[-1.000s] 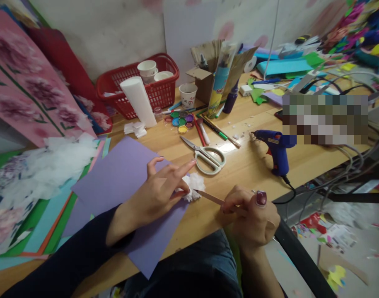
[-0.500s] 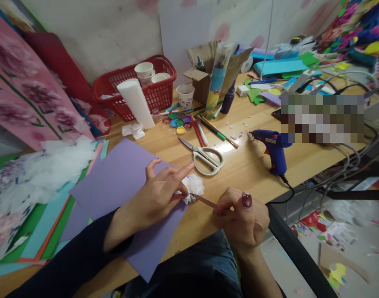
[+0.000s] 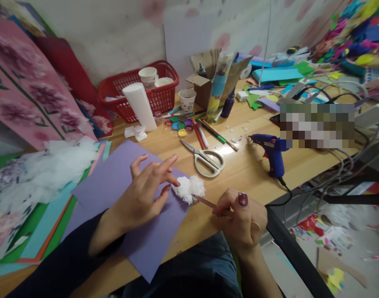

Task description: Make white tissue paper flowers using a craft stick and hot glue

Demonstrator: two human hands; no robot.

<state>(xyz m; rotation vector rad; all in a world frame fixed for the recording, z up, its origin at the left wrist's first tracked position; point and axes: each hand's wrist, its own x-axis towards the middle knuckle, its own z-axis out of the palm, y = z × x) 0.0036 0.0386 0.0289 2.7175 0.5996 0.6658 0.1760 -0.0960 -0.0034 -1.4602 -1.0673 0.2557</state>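
Observation:
White fluffy tissue (image 3: 184, 189) lies at the right edge of a purple sheet (image 3: 114, 174), partly over the wooden table. My left hand (image 3: 142, 192) hovers over the sheet with its fingers apart, a fingertip at the tissue's left side. On the right, my right hand (image 3: 242, 213) is closed around a thin wooden stick (image 3: 204, 201), whose far end touches the tissue's lower right side. The stick's other, rounded end shows by my palm. Scissors (image 3: 208, 161) with pale handles lie just behind the tissue.
A blue glue gun (image 3: 271, 151) with a black cord stands at the right. Behind are paints (image 3: 179, 124), pens, a paper cup (image 3: 187, 100), a dark bottle (image 3: 228, 105) and a red basket (image 3: 170, 89). Coloured papers and white tissue (image 3: 59, 161) lie at the left.
My left hand has drawn back to the left and its fingers have come off the tissue, so more of the tissue shows. My right hand still holds the stick in nearly the same place.

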